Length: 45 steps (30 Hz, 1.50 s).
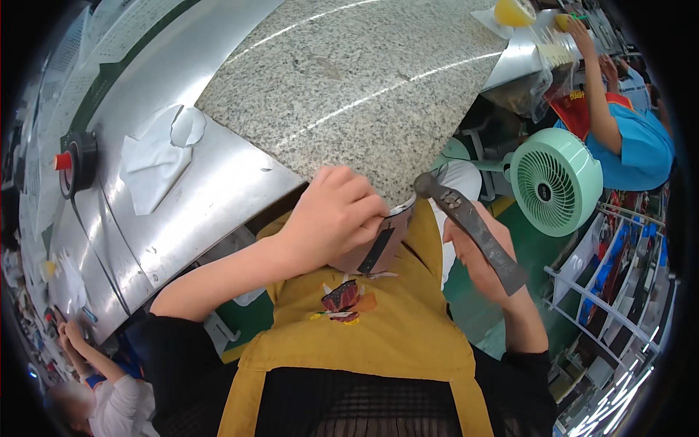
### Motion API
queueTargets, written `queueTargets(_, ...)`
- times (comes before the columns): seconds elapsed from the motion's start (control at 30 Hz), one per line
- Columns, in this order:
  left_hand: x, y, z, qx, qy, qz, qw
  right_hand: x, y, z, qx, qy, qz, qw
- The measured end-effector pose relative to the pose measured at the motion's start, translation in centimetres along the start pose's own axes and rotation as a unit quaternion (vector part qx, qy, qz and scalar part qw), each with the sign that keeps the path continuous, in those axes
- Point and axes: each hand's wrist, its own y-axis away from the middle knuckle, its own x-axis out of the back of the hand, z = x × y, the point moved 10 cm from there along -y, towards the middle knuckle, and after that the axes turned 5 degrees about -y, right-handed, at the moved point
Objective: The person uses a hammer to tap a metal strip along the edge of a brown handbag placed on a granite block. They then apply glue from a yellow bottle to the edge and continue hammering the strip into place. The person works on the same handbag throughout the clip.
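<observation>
Dark metal fills the right hand (pixel 477 255), whose fingers (pixel 460 244) are clenched around the handles of a pair of pliers (pixel 470 229), its head raised toward the granite bench (pixel 349 80) edge. The left hand (pixel 331 218) has its fingers (pixel 360 207) closed on a small flat dark piece (pixel 382 247) just below that edge, above a yellow apron (pixel 364 328). White cloths (pixel 156 160) lie on the steel sheet (pixel 218 197) to the left, and a green fan (pixel 557 182) stands to the right.

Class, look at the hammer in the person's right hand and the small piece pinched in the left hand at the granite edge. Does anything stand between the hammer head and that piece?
Nothing visible does. The hammer in the right hand has its head just right of the small piece that the left hand holds at the granite slab edge, with only open air between.
</observation>
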Motion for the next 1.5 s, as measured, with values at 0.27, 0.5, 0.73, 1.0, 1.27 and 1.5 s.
queueTargets(0.27, -0.3, 0.2, -0.6, -0.011, -0.005, -0.031, 0.999, -2.4, 0.8, -0.6, 0.127, 0.084, -0.019, 0.988)
queueTargets(0.5, -0.6, 0.0, 0.4, 0.012, -0.054, -0.091, 0.994, -1.4, 0.6, 0.9, 0.036, 0.0, -0.004, 0.999)
queueTargets(0.73, -1.3, 1.1, 0.9, 0.094, 0.097, -0.132, 0.982, -2.6, -1.5, 1.9, 0.016, -0.167, -0.046, 0.985)
queueTargets(1.0, -1.7, 2.2, -0.5, 0.217, 0.3, -0.137, 0.919, -1.6, -1.9, 2.0, 0.005, -0.005, -0.067, 0.998)
queueTargets(1.27, -0.8, -0.1, -0.5, 0.132, -0.031, 0.026, 0.99, 2.9, -3.2, 1.2, 0.046, 0.024, 0.05, 0.997)
queueTargets(1.5, -0.8, -0.1, 1.7, -0.028, -0.142, 0.022, 0.989, 0.7, -1.4, 0.3, 0.056, 0.063, -0.045, 0.995)
